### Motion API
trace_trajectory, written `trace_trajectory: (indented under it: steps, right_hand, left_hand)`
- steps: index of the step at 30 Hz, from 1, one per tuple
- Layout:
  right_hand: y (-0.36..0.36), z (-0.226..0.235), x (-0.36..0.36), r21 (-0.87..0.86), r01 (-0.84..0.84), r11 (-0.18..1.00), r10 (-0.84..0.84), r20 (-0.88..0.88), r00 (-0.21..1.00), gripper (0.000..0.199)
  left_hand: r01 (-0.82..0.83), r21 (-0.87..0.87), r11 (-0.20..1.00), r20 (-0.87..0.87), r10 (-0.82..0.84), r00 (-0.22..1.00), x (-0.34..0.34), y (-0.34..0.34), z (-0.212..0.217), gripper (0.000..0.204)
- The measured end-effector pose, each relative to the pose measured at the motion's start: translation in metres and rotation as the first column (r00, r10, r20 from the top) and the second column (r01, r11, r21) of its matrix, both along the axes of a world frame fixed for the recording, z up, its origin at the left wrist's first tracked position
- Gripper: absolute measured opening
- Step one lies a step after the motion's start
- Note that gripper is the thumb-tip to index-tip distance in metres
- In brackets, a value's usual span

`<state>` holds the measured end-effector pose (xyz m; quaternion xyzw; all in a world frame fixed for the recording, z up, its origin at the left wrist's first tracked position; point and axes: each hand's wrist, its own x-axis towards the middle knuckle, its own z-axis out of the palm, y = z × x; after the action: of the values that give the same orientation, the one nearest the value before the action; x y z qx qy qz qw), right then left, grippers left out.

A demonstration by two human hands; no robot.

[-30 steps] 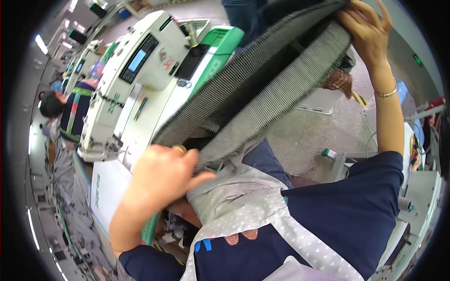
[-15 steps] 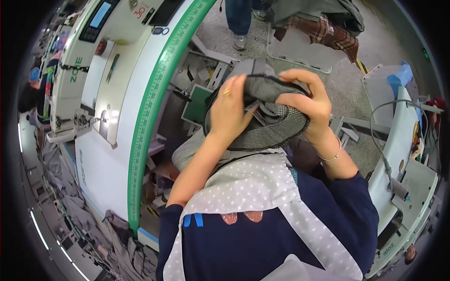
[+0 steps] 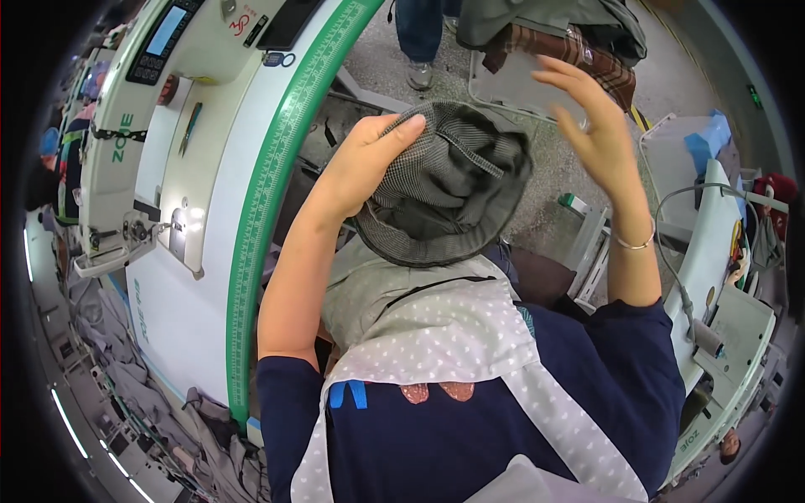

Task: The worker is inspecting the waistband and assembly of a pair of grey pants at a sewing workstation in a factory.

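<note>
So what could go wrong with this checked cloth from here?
The checked cloth could slip: only the left hand holds it, near one edge, while the right hand is open and apart. The bracelet on that wrist might catch the cloth if the hand reaches in.

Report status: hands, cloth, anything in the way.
Left hand gripping gray cloth by its edge. Right hand open, apart from it. Cloth bunched. No obstruction visible between them.
</note>
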<state>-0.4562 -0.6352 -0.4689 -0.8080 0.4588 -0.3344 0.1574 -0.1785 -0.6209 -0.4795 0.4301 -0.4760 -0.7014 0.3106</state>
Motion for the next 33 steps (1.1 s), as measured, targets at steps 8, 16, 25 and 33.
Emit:
trace_trajectory:
  steps: [8, 16, 25, 33]
  right_hand:
    - [-0.024, -0.027, 0.061, 0.066, -0.229, 0.971, 0.219, 0.128, 0.967, 0.032]
    - [-0.042, -0.004, 0.024, 0.562, -0.539, 0.628, 0.367, 0.397, 0.841, 0.033]
    - [-0.032, -0.005, 0.017, 0.655, -0.480, 0.583, 0.159, 0.487, 0.859, 0.033]
    - [-0.032, 0.007, 0.011, 0.601, -0.339, 0.724, 0.218, 0.266, 0.939, 0.014]
  left_hand:
    - [0.027, 0.057, 0.998, -0.044, -0.025, 0.999, 0.005, 0.001, 0.025, 0.032]
    - [-0.066, -0.184, 0.981, 0.160, 0.097, 0.982, 0.041, -0.005, 0.006, 0.017]
    - [0.089, -0.241, 0.966, 0.267, -0.022, 0.963, 0.034, -0.007, -0.005, 0.020]
    - [0.153, -0.418, 0.895, 0.496, 0.084, 0.865, 0.042, -0.001, 0.006, 0.012]
